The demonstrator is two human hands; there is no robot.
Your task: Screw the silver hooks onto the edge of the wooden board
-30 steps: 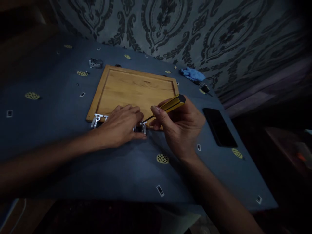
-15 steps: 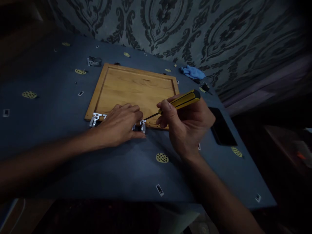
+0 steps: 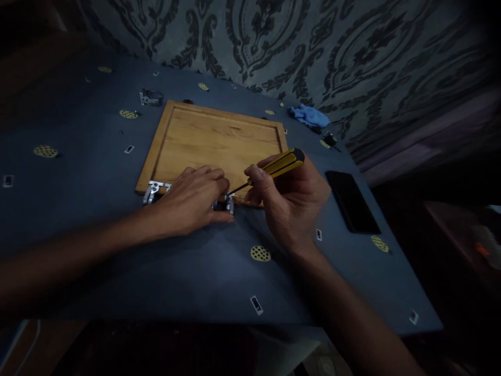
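A framed wooden panel (image 3: 217,138), like a small cabinet door, lies flat on the table. Two metal hinges sit along its near edge: the left hinge (image 3: 150,193) and the right hinge (image 3: 230,205). My left hand (image 3: 191,201) is closed over the near edge, index finger and thumb on either side of the right hinge, partly covering it. In my right hand (image 3: 287,196) is a yellow-and-black screwdriver (image 3: 284,163), held by its handle and tilted. The screwdriver's tip meets the top of the right hinge; any screw there is too small to make out.
Another metal hinge (image 3: 151,97) lies beyond the panel's far left corner, with a small screw (image 3: 121,133) nearer. A blue cloth (image 3: 309,115) and a black object (image 3: 329,138) are at the back right. A dark phone (image 3: 352,202) lies near the table's right edge.
My right hand and the screwdriver have shifted left and the handle has tipped a little lower, its tip staying at the right hinge. My left hand has not moved.
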